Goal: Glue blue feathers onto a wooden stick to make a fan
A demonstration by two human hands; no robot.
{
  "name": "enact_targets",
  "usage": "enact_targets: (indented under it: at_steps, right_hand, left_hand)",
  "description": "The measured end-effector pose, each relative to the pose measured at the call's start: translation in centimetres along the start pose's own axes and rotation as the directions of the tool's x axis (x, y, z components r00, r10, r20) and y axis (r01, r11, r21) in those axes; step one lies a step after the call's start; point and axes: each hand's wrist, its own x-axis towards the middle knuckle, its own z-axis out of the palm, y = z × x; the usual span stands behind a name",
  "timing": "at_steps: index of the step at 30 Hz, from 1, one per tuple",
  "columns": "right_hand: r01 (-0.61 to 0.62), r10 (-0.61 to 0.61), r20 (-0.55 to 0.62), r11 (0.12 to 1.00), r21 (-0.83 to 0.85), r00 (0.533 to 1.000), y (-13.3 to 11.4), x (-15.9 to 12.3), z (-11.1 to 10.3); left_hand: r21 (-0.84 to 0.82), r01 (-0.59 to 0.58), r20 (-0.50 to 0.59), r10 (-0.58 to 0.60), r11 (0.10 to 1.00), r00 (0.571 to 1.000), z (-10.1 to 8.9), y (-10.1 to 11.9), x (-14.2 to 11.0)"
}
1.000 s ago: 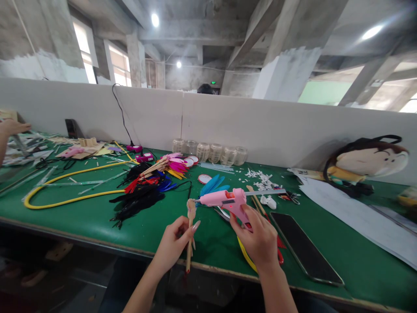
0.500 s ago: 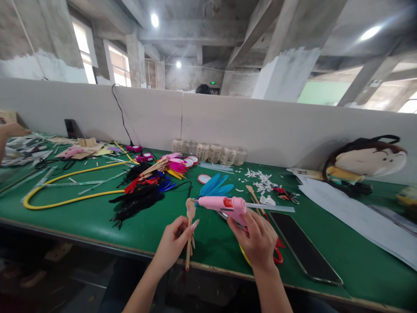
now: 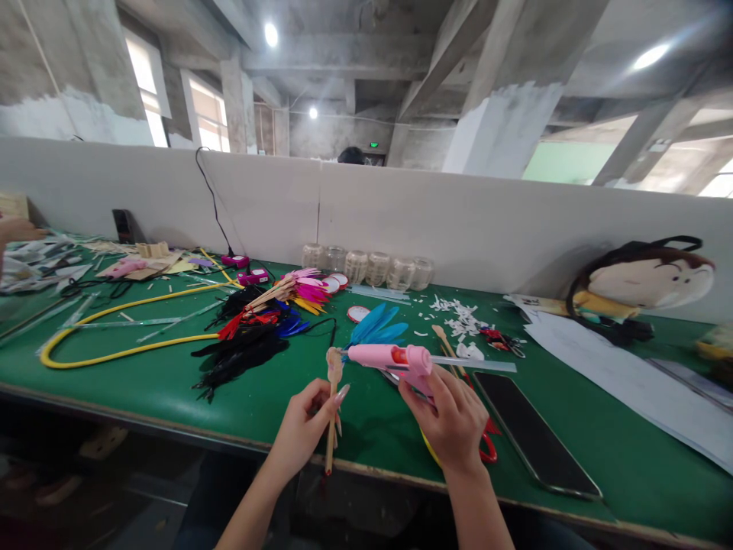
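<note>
Between thumb and fingers, my left hand (image 3: 306,428) pinches a thin wooden stick (image 3: 331,412) with a rounded, paddle-like top, held upright near the table's front edge. My right hand (image 3: 450,416) is wrapped around the handle of a pink glue gun (image 3: 389,357). Its nozzle points left and meets, or nearly meets, the top of the stick; whether they touch I cannot tell. A clear glue stick (image 3: 478,363) juts from the gun's back. Blue feathers (image 3: 378,326) lie just behind the gun.
Coloured feathers (image 3: 298,290) and black ones (image 3: 240,355) lie left of centre, near a yellow tube (image 3: 131,355). Several glass jars (image 3: 378,269) line the partition. A phone (image 3: 535,431), white paper (image 3: 618,382) and a plush-faced bag (image 3: 647,283) are on the right. Another person's hand (image 3: 20,229) shows far left.
My hands, the stick and the glue gun hold almost the same place. The other person's hand at the far left has shifted slightly left.
</note>
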Motion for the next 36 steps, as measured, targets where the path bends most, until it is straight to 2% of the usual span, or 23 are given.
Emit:
enact_targets:
  at_steps: [7,21,24,27,30,32,36]
  right_hand:
    - [0.074,-0.075,0.011,0.997,0.023,0.997,0.0,-0.1,-0.1]
    - [0.068,-0.066,0.041,0.997,-0.047,0.997,-0.5,-0.1,0.0]
    - [0.101,-0.097,0.076,0.994,-0.051,0.992,-0.9,0.2,-0.3]
    - [0.115,-0.115,0.124,0.993,0.011,0.986,-1.2,0.6,-0.5]
    - [0.138,-0.150,0.185,0.988,0.073,0.971,-1.4,0.5,-0.5]
    - [0.114,-0.136,0.216,0.987,0.114,0.967,-1.3,0.1,-0.3]
    - [-0.083,0.032,0.226,0.972,0.218,0.974,-1.0,-0.7,0.2]
  left_hand:
    - [-0.019,0.006,-0.017,-0.006,1.000,1.000,0.1,-0.1,0.2]
    - [-0.161,0.094,-0.004,-0.096,0.983,0.995,0.1,0.2,0.3]
    - [-0.146,0.080,-0.030,-0.085,0.986,0.996,0.2,0.2,0.4]
    - [-0.114,0.067,-0.074,-0.076,0.991,0.994,0.3,0.0,0.4]
    - [-0.133,0.087,-0.071,-0.097,0.987,0.993,0.4,-0.2,0.4]
    - [-0.143,0.102,-0.063,-0.111,0.985,0.992,0.4,-0.2,0.4]
    - [-0.122,0.107,-0.071,-0.116,0.987,0.991,0.4,-0.2,0.4]
